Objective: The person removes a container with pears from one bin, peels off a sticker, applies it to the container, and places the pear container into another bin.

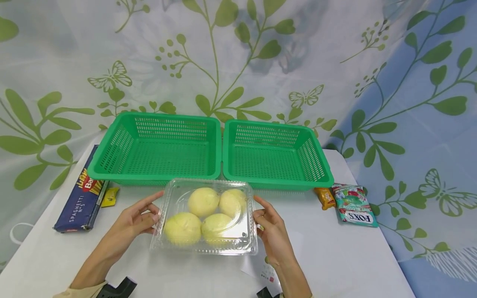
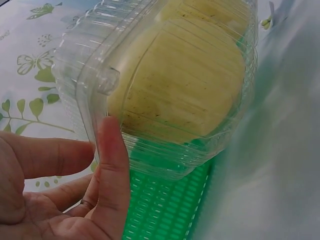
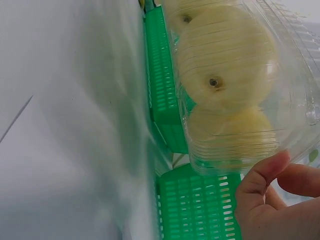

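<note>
Left grip (image 1: 134, 219), right grip (image 1: 271, 229) pinch clear box (image 1: 179, 202) of yellow fruit (image 1: 203, 202) at opposite ends; two green baskets (image 1: 169, 159) sit beyond box.

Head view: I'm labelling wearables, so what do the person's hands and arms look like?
The left hand and right hand are ungloved. A beige sleeve and an angular black wrist device show on the left; another black device, mostly cut off, shows on the right.

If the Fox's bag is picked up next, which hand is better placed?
Probably the right hand: the Fox's bag lies nearer to it than to the left hand, though both hold the clear container.
</note>
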The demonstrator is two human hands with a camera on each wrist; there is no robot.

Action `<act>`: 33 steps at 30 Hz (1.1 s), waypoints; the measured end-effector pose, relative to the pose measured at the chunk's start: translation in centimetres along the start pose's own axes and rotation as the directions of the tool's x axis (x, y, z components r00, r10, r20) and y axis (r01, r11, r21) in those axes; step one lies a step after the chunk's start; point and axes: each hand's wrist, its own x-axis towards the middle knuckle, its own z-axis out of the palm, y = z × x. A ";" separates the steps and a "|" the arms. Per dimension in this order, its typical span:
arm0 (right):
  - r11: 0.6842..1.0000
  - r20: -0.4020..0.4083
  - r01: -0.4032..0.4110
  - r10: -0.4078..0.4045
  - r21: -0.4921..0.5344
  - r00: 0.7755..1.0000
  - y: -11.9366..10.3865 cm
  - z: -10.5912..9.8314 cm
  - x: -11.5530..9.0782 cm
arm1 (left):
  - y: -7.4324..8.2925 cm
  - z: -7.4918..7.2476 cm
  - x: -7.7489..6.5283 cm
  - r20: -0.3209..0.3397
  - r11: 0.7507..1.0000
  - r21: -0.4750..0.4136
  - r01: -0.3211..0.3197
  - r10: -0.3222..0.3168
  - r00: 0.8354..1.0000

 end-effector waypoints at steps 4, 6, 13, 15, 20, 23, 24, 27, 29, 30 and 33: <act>1.000 -0.003 -0.005 0.005 -0.001 1.000 0.1 0.0 0.0 | -0.1 0.0 0.0 0.008 1.000 -0.010 -0.005 0.005 1.000; 1.000 -0.004 -0.010 0.010 0.000 1.000 0.2 0.0 -0.1 | -0.2 0.1 -0.1 0.010 1.000 -0.011 0.001 -0.001 1.000; 1.000 -0.015 -0.028 0.028 0.003 1.000 0.6 0.1 0.0 | -0.6 0.0 -0.3 0.004 1.000 -0.003 0.030 -0.030 1.000; 1.000 -0.017 -0.030 0.030 0.006 0.999 0.8 0.2 0.1 | -0.8 0.0 -0.3 0.002 0.999 0.005 0.037 -0.037 0.999; 0.999 -0.015 -0.042 0.042 -0.005 0.999 1.3 0.3 0.3 | -1.1 -0.1 -0.2 -0.014 0.997 0.040 0.068 -0.068 0.998; 0.998 -0.006 -0.054 0.053 -0.015 0.999 1.6 0.4 0.4 | -1.3 -0.2 -0.2 -0.029 0.993 0.052 0.110 -0.109 0.994; 0.998 -0.002 -0.056 0.056 -0.017 0.998 1.7 0.4 0.5 | -1.3 -0.3 -0.2 -0.034 0.991 0.055 0.124 -0.123 0.992; 0.998 0.001 -0.062 0.062 -0.020 0.998 1.9 0.4 0.7 | -1.5 -0.3 -0.2 -0.048 0.985 0.055 0.162 -0.160 0.986; 0.998 -0.004 -0.063 0.062 -0.022 0.998 2.1 0.4 0.8 | -1.6 -0.3 -0.1 -0.046 0.984 0.053 0.171 -0.169 0.985; 0.998 -0.008 -0.064 0.064 -0.024 0.998 2.1 0.3 0.8 | -1.7 -0.2 0.0 -0.044 0.983 0.051 0.176 -0.174 0.984; 0.997 -0.006 -0.068 0.068 -0.039 0.998 2.3 0.1 0.9 | -1.9 -0.1 0.1 -0.042 0.981 0.045 0.191 -0.189 0.981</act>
